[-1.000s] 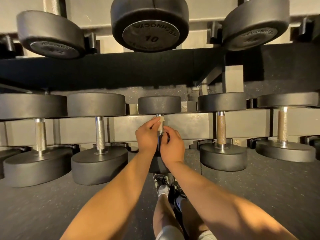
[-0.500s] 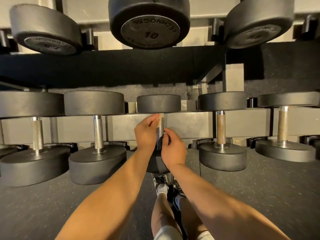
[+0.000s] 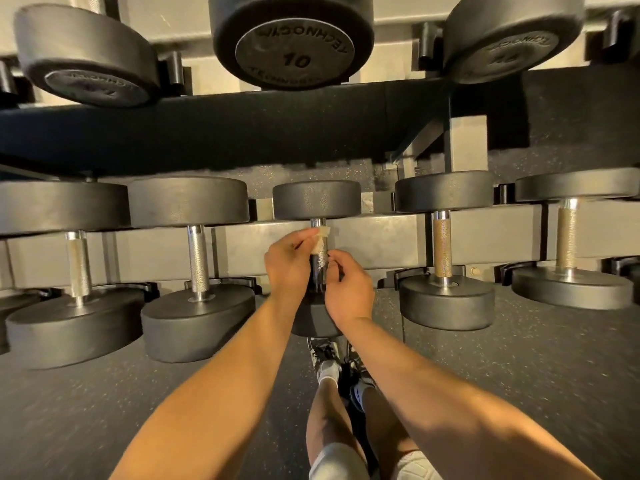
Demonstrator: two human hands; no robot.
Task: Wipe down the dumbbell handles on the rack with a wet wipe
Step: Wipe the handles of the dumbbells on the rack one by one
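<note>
The middle dumbbell on the lower rack has a knurled steel handle. A small pale wet wipe lies against the upper part of that handle. My left hand pinches the wipe from the left side. On the right of the handle, my right hand has its fingers curled at the bar, touching its lower part. The near head of this dumbbell is mostly hidden behind my wrists.
Neighbouring dumbbells sit on either side on the lower rack rail. Bigger dumbbells, one marked 10, hang over on the upper shelf. My legs and shoes stand on the dark rubber floor below.
The wipe has slid up the handle with my left hand, and it shows more now. My right hand has opened slightly away from the bar.
</note>
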